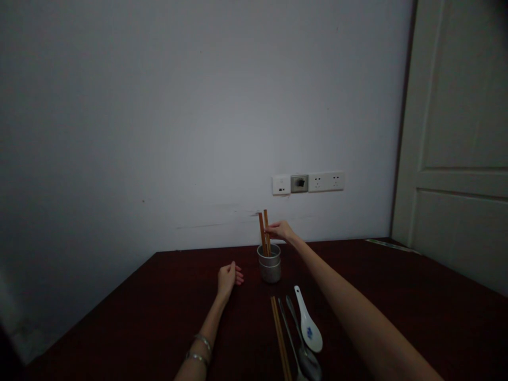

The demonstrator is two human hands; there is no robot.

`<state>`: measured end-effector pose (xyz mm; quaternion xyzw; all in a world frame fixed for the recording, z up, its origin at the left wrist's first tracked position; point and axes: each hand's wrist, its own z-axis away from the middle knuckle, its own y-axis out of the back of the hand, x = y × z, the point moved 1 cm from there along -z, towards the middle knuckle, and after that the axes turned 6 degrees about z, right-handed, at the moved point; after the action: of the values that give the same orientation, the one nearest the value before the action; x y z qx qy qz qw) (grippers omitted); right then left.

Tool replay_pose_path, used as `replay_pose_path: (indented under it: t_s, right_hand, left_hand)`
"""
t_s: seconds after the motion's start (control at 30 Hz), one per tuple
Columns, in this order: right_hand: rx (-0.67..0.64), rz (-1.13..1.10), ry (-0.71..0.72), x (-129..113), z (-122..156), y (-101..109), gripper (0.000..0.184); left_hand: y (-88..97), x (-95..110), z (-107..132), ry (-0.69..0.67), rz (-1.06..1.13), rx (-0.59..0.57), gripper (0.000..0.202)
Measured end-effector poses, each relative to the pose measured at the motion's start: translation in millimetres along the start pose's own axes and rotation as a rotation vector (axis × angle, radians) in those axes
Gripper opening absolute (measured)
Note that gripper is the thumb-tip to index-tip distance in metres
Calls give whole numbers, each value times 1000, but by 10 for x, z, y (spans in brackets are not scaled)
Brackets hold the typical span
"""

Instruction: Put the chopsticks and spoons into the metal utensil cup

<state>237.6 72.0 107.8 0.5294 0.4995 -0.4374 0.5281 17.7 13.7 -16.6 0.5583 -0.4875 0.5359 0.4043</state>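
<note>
My right hand point(280, 230) is closed in a pinch on a wooden chopstick point(266, 216), whose lower end is inside a grey metal cup point(270, 272). Just left of it, another chopstick point(261, 227) leans in the same cup; I cannot tell whether my fingers touch that one too. My left hand point(228, 278) rests on the table to the left of the cup, apart from it, with loosely bent fingers and nothing in them. Nearer to me lie a pair of chopsticks point(279, 333), two metal utensils, one a spoon point(308, 364), and a white ceramic spoon point(310, 330) with a blue mark.
The dark red table point(130, 317) reaches back to a pale wall point(198, 132). Sockets and a switch panel point(299, 183) sit on the wall behind the cup. A flat strip point(391, 245) lies at the back right edge, beside a panelled door point(460, 159).
</note>
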Motion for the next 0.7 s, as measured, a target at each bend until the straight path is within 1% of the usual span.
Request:
replay_pose_path:
  t_s: [0.23,0.7]
  right_hand:
    - [-18,-1,6,37,42,-12,8]
    - [-30,-25,19,129,-13,-22,10]
  left_hand:
    - [-6,3,-1,6,12,-2,36]
    - [-7,6,10,-14,-8,-13,36]
